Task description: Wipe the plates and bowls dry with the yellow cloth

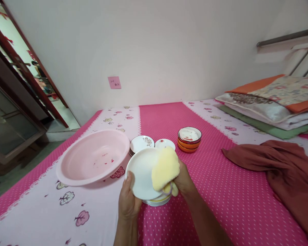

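L hand point(128, 201) has fingers gripping plate point(141, 174) at rim; R hand point(184, 180) fingers clutch yel. cloth point(165, 169) agst it. I see tub point(69, 176) to L, bowls point(189, 146) to R.

Bare forearms point(205, 217) converge forward, the left hand point(129, 200) gripping thumb uppermost, the right hand point(184, 179) partly hidden.

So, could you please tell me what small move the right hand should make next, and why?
Probably slide the yellow cloth left across the white plate: the right hand holds the cloth over its right side, while the left hand grips the left edge, and the left part lies uncovered.
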A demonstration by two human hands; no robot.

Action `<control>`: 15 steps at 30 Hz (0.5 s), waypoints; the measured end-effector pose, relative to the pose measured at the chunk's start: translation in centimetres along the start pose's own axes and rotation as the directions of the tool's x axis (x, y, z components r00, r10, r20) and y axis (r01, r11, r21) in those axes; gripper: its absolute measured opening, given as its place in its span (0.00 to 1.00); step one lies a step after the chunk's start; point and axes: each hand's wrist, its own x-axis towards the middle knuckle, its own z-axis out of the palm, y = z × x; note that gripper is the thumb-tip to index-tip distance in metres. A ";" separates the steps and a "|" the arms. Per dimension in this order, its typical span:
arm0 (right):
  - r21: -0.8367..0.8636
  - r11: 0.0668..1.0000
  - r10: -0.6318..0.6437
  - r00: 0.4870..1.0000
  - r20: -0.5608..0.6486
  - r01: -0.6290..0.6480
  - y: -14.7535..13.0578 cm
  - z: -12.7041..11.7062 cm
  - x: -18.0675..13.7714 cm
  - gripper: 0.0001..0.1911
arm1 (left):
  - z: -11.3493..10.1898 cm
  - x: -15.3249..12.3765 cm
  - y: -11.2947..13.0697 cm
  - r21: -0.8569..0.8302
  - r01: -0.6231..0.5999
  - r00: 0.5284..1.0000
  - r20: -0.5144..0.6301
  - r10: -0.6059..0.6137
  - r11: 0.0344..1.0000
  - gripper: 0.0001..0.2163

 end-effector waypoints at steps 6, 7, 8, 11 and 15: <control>0.132 0.991 0.025 0.999 -0.035 -0.020 2.3 2.7 -1.2 0.23 | 1.6 -0.4 0.0 -0.058 -0.186 0.977 -0.111 0.179 0.981 0.24; 0.157 0.987 0.031 0.999 -0.042 -0.024 2.7 3.3 -1.8 0.20 | 1.9 -0.5 -0.2 -0.056 -0.218 0.970 -0.121 0.210 0.974 0.24; 0.185 0.982 0.044 0.998 -0.040 -0.036 3.1 4.1 -2.5 0.18 | 2.1 -0.6 -0.3 -0.052 -0.246 0.963 -0.128 0.238 0.968 0.25; 0.250 0.965 0.086 0.996 0.006 -0.085 4.2 6.1 -4.3 0.12 | 2.5 -0.7 -0.8 -0.029 -0.285 0.952 -0.122 0.279 0.958 0.25; 0.195 0.980 0.040 0.997 0.059 -0.051 4.0 6.0 -3.9 0.18 | 1.8 -0.4 -0.2 0.045 -0.260 0.965 -0.024 0.261 0.965 0.25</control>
